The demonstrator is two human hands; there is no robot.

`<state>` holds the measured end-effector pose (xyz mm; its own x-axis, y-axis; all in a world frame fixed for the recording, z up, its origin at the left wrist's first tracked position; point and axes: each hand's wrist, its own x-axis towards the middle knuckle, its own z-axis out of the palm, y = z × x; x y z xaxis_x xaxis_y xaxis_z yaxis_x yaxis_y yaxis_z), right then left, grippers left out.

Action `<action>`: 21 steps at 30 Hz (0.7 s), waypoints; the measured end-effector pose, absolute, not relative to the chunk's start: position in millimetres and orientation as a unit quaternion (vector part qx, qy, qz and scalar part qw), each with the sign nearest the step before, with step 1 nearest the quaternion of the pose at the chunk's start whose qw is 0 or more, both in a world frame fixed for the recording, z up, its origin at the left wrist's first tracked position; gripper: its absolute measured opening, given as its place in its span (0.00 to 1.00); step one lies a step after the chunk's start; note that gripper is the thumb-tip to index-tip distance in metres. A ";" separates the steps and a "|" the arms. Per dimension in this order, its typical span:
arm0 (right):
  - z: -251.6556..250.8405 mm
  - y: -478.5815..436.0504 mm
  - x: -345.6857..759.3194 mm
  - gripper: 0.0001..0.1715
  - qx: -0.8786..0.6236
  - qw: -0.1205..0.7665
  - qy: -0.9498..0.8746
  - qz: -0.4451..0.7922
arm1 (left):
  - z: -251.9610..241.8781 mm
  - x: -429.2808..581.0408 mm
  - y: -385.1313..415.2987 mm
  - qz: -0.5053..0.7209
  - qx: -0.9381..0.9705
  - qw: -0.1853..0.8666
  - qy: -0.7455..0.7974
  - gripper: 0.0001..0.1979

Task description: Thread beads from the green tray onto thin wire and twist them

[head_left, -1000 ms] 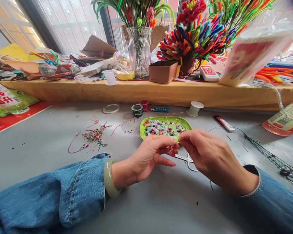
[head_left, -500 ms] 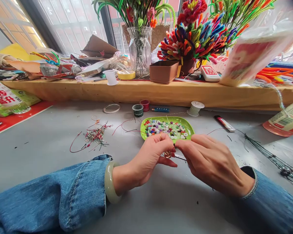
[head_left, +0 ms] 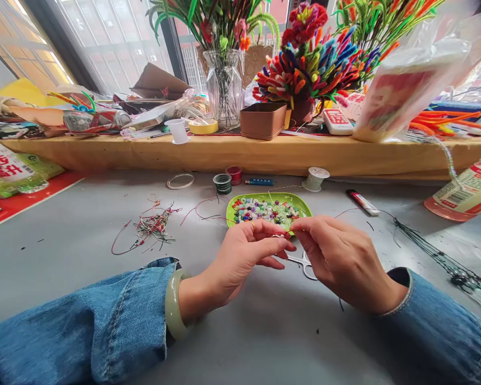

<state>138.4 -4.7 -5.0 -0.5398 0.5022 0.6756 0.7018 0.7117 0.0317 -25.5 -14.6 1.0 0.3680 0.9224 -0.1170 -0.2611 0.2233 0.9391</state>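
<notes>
My left hand (head_left: 248,248), a pale bangle (head_left: 175,305) at its wrist, is closed in a pinch on a thin red cord (head_left: 287,233). Opposite it, the fingertips of my right hand (head_left: 340,262) also pinch the cord, almost touching the left fingers. A small light piece shows at the left fingertips, too hidden to name. Just beyond both hands lies a green tray (head_left: 305,207) of mixed beads (head_left: 254,207). White-handled scissors (head_left: 308,266) rest on the table, partly behind my right hand.
Cord scraps (head_left: 154,224) lie left of the tray. Behind it stand a dark green spool (head_left: 223,184), a red spool (head_left: 234,174) and a white spool (head_left: 316,179). A lighter (head_left: 363,202) and knotted dark cords (head_left: 428,251) lie right. A cluttered ledge (head_left: 144,152) runs along the back.
My left fingers have turned, with the thumb now lying across, and the shiny rose-gold piece beneath them is mostly hidden. Red cord shows between the fingertips. More of the scissors is uncovered.
</notes>
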 end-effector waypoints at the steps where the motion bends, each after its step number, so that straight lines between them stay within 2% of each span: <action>1: -5.0 -4.7 138.5 0.04 -0.348 0.326 -0.866 -0.155 | 0.9 -25.5 -14.4 0.428 0.450 0.694 0.365 0.06; 14: -3.2 -7.3 136.2 0.04 -0.345 0.331 -0.868 -0.137 | 0.3 -28.2 -14.6 0.457 0.434 0.688 0.360 0.04; 17: -2.7 -9.2 135.0 0.04 -0.369 0.344 -0.860 -0.083 | 0.2 -28.9 -13.2 0.456 0.437 0.686 0.361 0.05; 21: -1.3 -10.8 134.4 0.03 -0.431 0.323 -0.841 0.050 | 0.8 -30.2 -11.2 0.447 0.450 0.685 0.359 0.09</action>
